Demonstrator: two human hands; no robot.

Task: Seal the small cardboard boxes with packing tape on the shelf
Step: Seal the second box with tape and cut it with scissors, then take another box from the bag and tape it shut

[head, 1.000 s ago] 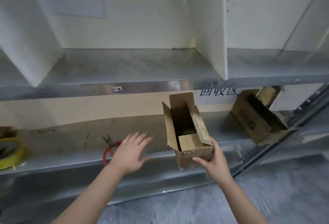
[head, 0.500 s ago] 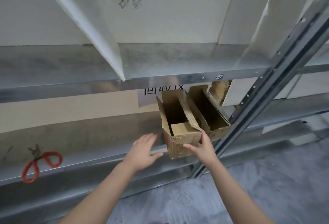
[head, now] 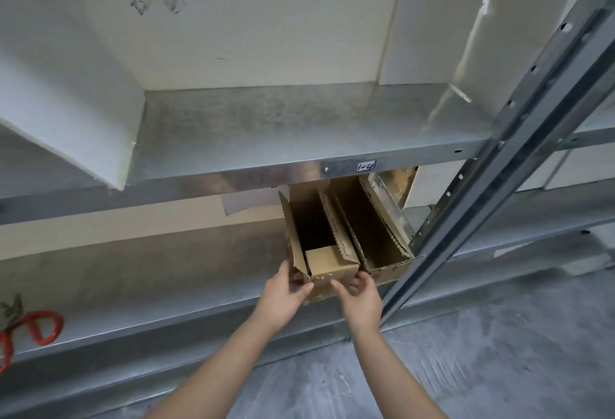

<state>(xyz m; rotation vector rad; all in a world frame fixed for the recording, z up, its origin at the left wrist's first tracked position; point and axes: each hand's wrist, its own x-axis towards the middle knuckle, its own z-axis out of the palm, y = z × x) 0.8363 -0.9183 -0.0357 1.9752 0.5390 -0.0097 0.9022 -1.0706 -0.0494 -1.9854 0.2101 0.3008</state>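
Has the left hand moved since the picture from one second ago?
Yes. The left hand moved right along the shelf: then it hovered by the scissors, now it is far right of them, holding the box at its left side.

There is one view only, from a wide-angle camera worn on the person's head. It faces the front of a metal rack and tilts downward, so the upper shelf [head: 266, 119] is seen from above and the lower shelf [head: 149, 279] crosses the middle. The left hand [head: 283, 298] and right hand [head: 361, 302] hold the open cardboard box [head: 329, 269] just below the centre, near to the lens. Straight lines lean (the upright post [head: 472, 185] most of all), and the floor [head: 482, 352] fills the lower right corner.
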